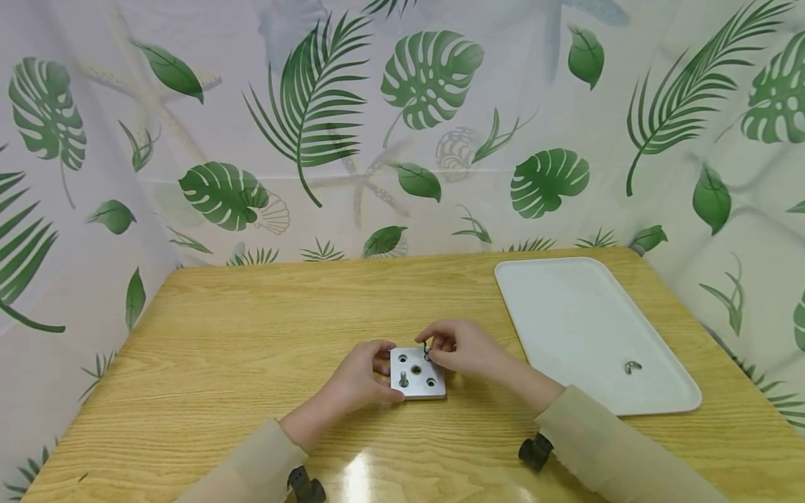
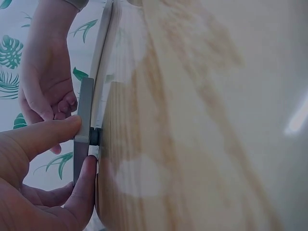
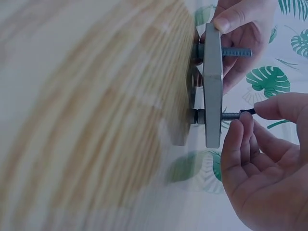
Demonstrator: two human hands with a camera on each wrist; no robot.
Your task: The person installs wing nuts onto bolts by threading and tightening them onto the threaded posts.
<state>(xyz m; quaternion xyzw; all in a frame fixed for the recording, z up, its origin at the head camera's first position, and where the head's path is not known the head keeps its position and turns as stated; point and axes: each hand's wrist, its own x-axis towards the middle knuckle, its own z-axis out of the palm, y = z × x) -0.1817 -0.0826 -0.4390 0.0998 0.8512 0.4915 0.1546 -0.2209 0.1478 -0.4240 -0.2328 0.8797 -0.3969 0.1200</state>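
Note:
My left hand (image 1: pixel 358 377) grips the left edge of a square silver metal plate (image 1: pixel 418 389), thumb at its near corner. The plate has several holes, and a threaded bolt (image 1: pixel 404 378) stands up through the near left one. In the right wrist view, a second bolt (image 3: pixel 231 116) rises from the plate, and bolt heads (image 3: pixel 199 116) show beneath it. With thumb and index finger, my right hand (image 1: pixel 468 347) pinches a small dark wing nut (image 3: pixel 247 111) at the tip of this second bolt, at the plate's far right hole. Fingers partly hide the nut.
A white tray (image 1: pixel 566 314) lies at the right of the wooden table (image 1: pixel 251 314). In it sit small silver wing-shaped pieces (image 1: pixel 632 367). Leaf-printed cloth (image 1: pixel 352 126) hangs behind and at both sides of the table.

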